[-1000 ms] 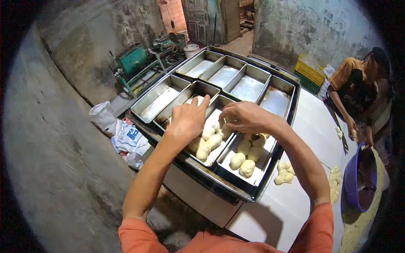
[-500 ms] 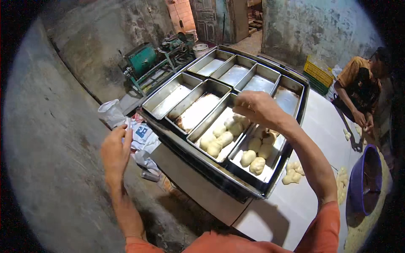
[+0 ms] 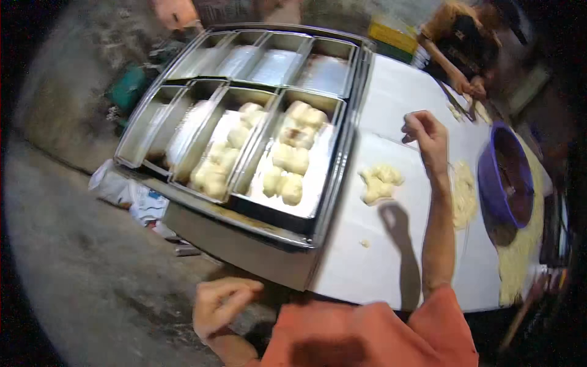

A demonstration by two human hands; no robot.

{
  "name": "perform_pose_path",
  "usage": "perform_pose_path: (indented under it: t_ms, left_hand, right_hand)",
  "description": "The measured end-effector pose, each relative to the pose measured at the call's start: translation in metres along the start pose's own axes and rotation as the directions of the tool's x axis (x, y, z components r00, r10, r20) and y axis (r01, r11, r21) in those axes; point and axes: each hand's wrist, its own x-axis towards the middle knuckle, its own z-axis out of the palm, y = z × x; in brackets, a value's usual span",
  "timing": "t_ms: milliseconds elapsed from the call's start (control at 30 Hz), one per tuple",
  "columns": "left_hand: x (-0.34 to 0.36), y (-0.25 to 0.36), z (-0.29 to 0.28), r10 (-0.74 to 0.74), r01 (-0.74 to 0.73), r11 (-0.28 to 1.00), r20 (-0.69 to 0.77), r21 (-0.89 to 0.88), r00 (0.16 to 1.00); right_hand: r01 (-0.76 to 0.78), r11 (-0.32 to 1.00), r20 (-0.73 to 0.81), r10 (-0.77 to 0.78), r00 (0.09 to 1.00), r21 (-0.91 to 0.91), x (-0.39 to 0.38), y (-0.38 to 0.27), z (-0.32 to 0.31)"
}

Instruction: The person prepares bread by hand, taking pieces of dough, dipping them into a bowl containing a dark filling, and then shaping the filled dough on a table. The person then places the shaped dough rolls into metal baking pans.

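My right hand hovers over the white table, fingers loosely curled, holding nothing I can see. It is just above and right of a small heap of pale dough pieces. My left hand hangs low beside my orange shirt, off the table, fingers half curled and empty. A set of joined metal loaf pans lies at the table's left end. The two right-hand near pans hold dough balls.
A purple bowl stands at the table's right side, with spread dough beside it. Another person works at the far end of the table. A green machine and crumpled bags are on the concrete floor to the left.
My right hand has left the pans and moved right, over the loose dough. My left hand has dropped lower, close to my body. The view has swung right.
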Motion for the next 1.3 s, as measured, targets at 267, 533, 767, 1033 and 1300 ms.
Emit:
perform_pose_path:
  t_ms: [267, 533, 767, 1033, 1300]
  left_hand:
    - [0.071, -0.02, 0.149, -0.037, 0.017, 0.999, 0.402, 0.051, 0.915]
    - [0.244, -0.052, 0.261, 0.491, -0.495, 0.721, 0.146, 0.485, 0.859]
    - [0.287, -0.078, 0.296, 0.245, -0.392, 0.51, 0.308, 0.765, 0.919]
    - [0.272, -0.065, 0.312, 0.352, -0.36, 0.551, 0.182, 0.753, 0.918]
    - [0.189, 0.0, 0.376, -0.069, 0.23, 0.855, 0.338, -0.464, 0.938]
  right_hand:
    - [-0.548, 0.786, -0.217, 0.504, 0.836, -0.285, -0.093, 0.128, -0.069]
    - [0.078, 0.774, 0.145, 0.019, 0.989, -0.628, -0.077, 0.156, -0.035]
    - [-0.273, 0.893, 0.281, 0.382, 0.88, -0.358, -0.075, 0.135, -0.051]
    - [-0.422, 0.678, 0.028, 0.511, 0.859, 0.602, -0.145, 0.133, -0.121]
    - [-0.372, 0.6, 0.025, 0.505, 0.863, 0.708, -0.189, 0.097, -0.109]
